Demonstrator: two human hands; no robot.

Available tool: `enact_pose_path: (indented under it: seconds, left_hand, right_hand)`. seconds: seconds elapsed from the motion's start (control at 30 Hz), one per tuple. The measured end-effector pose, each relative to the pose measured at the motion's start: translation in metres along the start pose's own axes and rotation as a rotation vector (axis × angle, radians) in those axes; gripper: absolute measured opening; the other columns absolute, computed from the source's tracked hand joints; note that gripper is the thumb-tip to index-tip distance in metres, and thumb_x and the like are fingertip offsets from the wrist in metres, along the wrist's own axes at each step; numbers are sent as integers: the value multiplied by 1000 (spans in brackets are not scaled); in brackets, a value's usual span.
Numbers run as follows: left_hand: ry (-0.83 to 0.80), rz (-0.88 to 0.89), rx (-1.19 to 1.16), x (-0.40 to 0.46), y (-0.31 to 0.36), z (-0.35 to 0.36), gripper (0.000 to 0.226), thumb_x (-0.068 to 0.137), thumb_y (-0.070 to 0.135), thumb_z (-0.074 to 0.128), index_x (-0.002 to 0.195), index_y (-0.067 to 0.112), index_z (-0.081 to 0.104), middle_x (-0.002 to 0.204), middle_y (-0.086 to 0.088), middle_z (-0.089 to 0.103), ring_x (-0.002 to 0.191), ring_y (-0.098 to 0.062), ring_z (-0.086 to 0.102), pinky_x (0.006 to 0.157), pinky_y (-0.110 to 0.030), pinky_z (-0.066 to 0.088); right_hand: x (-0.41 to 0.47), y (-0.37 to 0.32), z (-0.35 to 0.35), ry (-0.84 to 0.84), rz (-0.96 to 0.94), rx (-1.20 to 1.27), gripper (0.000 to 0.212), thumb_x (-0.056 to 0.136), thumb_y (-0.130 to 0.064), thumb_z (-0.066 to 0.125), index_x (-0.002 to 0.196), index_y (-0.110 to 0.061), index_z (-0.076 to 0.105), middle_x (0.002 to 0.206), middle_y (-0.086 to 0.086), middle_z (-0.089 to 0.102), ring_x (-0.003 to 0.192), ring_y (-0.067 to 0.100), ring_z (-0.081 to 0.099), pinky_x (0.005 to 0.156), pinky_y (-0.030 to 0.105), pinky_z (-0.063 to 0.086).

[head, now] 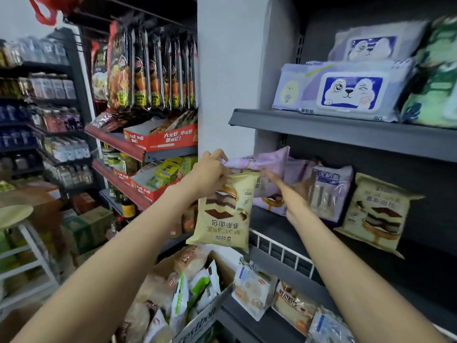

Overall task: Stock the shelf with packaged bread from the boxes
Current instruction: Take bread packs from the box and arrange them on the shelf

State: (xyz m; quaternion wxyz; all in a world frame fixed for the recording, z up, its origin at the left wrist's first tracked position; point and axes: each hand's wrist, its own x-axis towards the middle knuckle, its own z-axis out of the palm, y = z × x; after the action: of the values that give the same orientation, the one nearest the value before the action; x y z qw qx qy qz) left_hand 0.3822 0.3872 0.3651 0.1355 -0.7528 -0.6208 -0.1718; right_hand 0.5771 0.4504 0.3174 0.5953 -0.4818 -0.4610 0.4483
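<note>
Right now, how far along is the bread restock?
Partly done. A cream mousse pack and a clear-front pack already stand on the middle shelf. The left hand holds another cream pack and a purple pack in its grip; the right hand, blurred, reaches the shelf. The box below is still full.

Left hand [210,169] grips cream bread pack [225,214] and purple pack [259,160]; right hand [291,191] blurred at shelf [309,233].
</note>
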Motion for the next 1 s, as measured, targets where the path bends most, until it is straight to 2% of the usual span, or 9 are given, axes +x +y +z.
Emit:
enact_pose_path:
  seconds: [0.1, 0.17, 0.33, 0.4, 0.5, 0.63, 0.77, 0.9, 1.0]
  left_hand:
    - [-48, -13, -75, 6, -7, -1, 19, 91, 21, 58, 92, 6, 70, 127, -13, 43, 113, -33, 41, 99, -36, 36]
    - [-80, -51, -125, 11, -8, 0, 23, 90, 27, 60, 95, 6, 70, 131, -13, 42, 118, -35, 40, 102, -38, 35]
    - [-90, -187, -181, 24, -16, 14, 19, 90, 37, 59, 97, 23, 70, 128, -12, 51, 131, -32, 34, 104, -48, 37]
    - [-58, -180, -230, 25, -17, 11, 27, 92, 31, 55, 65, 26, 55, 90, -2, 60, 104, -30, 53, 86, -40, 46]
    - [-30, -203, -281, 25, -17, 5, 42, 95, 25, 52, 56, 23, 37, 61, 7, 48, 74, -25, 50, 71, -36, 43]
    - [-42, -189, -390, 22, -15, 2, 23, 95, 25, 53, 76, 12, 58, 68, 5, 52, 78, -21, 49, 75, -33, 41]
    - [-33, -214, -491, 19, -17, 6, 20, 95, 25, 52, 90, 8, 62, 89, -8, 65, 85, -24, 58, 72, -30, 44]
    - [11, -290, -607, 19, -15, 10, 28, 95, 23, 52, 70, 11, 52, 75, -6, 57, 70, -19, 51, 56, -25, 34]
    - [64, -418, -791, 22, -10, 18, 30, 95, 21, 53, 66, 13, 53, 69, -3, 56, 64, -16, 50, 55, -24, 36]
  right_hand:
    - [1, 1, -1, -244, 101, 180, 48, 77, -24, 76, 119, -17, 53, 110, 3, 62, 95, 21, 62, 75, 36, 56]
    - [5, -3, 0, -219, -17, 64, 30, 77, -25, 76, 99, -12, 61, 102, 16, 66, 86, 23, 61, 75, 36, 52]
    - [21, -36, 0, -15, -350, -597, 35, 80, -41, 70, 81, -12, 51, 88, 9, 57, 79, 24, 51, 61, 28, 34]
    - [25, -46, -3, -51, -435, -779, 26, 84, -38, 68, 86, -15, 55, 89, 8, 60, 79, 22, 52, 64, 28, 33]
    - [32, -45, 3, -28, -483, -1073, 38, 87, -42, 62, 113, -15, 63, 109, 15, 66, 98, 31, 61, 69, 30, 38]
    - [42, -15, 15, -85, -511, -1311, 44, 95, -33, 52, 135, -15, 46, 135, 15, 49, 123, 32, 47, 90, 40, 44]
    - [53, 5, 18, -221, -407, -1631, 61, 93, -18, 47, 148, -20, 20, 153, 7, 19, 143, 25, 12, 112, 62, 7]
    - [48, -1, 14, -108, -516, -1296, 77, 89, -25, 57, 151, -23, 10, 158, 3, 6, 147, 23, 1, 115, 54, -3]
    - [28, -6, -2, -40, -404, -626, 50, 92, -19, 55, 139, -16, 37, 146, 10, 38, 134, 25, 36, 105, 35, 31]
